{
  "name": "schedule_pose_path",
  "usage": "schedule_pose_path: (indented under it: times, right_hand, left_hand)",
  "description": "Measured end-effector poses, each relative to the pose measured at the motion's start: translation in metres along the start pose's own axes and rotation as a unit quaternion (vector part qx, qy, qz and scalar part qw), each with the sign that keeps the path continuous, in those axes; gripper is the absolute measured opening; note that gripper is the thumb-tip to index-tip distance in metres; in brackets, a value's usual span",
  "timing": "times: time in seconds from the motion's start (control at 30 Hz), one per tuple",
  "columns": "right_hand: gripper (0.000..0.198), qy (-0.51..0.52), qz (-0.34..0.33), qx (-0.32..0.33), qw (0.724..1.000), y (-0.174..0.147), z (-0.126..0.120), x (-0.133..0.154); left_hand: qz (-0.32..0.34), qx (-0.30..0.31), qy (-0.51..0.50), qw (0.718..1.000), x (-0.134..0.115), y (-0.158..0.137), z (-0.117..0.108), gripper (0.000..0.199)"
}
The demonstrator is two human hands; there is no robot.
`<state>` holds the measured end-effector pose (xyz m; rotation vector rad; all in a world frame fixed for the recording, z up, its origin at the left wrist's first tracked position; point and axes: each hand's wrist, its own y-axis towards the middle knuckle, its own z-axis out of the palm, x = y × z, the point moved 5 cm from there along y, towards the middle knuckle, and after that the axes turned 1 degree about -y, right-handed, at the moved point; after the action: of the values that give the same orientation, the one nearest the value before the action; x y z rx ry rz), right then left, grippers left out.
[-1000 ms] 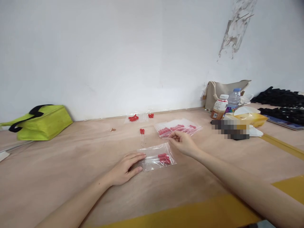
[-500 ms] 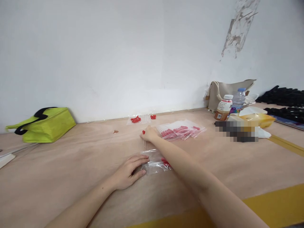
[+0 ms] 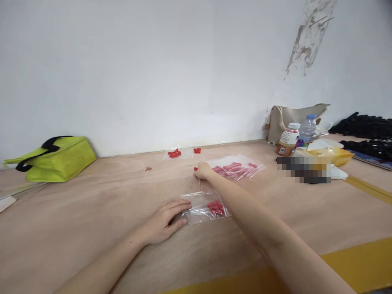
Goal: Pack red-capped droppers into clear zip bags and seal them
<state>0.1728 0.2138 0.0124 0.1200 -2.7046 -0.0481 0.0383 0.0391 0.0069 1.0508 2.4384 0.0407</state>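
Note:
My left hand (image 3: 163, 221) lies flat on the table with its fingertips on the left end of a clear zip bag (image 3: 204, 207) that holds several red-capped droppers. My right hand (image 3: 202, 170) is stretched out beyond the bag, closed on thin glass droppers with red bulbs (image 3: 199, 179) that hang down from its fingers. Just right of that hand lies a pile of filled zip bags (image 3: 237, 167). Loose red bulbs (image 3: 175, 153) sit on clear plastic near the wall.
A lime green bag (image 3: 55, 158) lies at the far left. At the right stand a beige pouch (image 3: 294, 118), two bottles (image 3: 288, 139), a yellow pack (image 3: 329, 155) and black items (image 3: 366, 126). Yellow tape runs along the table's near edge (image 3: 352, 261).
My right hand went from the pile of filled bags to the two loose droppers, closed on them and has lifted them to the right. My left hand stayed on the bag.

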Motion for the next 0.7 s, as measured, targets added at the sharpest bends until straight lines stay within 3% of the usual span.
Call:
schedule_pose_path:
  times: [0.13, 0.27, 0.37, 0.43, 0.53, 0.7]
  right_hand:
    - [0.029, 0.036, -0.009, -0.024, 0.999, -0.007, -0.016, 0.002]
    - [0.026, 0.104, -0.057, -0.089, 0.989, -0.028, -0.051, -0.018]
    - [0.03, 0.272, -0.095, -0.203, 0.936, -0.058, -0.077, -0.057]
    - [0.034, 0.363, -0.082, -0.229, 0.9, -0.077, -0.08, -0.086]
    - [0.036, 0.469, -0.035, -0.205, 0.858, -0.097, -0.066, -0.115]
    - [0.032, 0.603, 0.034, -0.174, 0.778, -0.108, -0.039, -0.127]
  left_hand:
    - [0.0, 0.0, -0.001, 1.0, 0.0, 0.0, 0.0, 0.037]
    - [-0.007, -0.001, 0.004, 1.0, 0.001, -0.001, -0.001, 0.038]
    - [-0.008, 0.001, 0.011, 1.0, 0.002, -0.001, -0.001, 0.038]
    - [-0.004, 0.001, 0.01, 1.0, 0.003, -0.001, -0.001, 0.038]
    - [-0.004, 0.001, 0.014, 1.0, 0.002, 0.0, -0.001, 0.037]
    - [-0.011, 0.009, 0.029, 0.999, 0.001, 0.0, -0.001, 0.037]
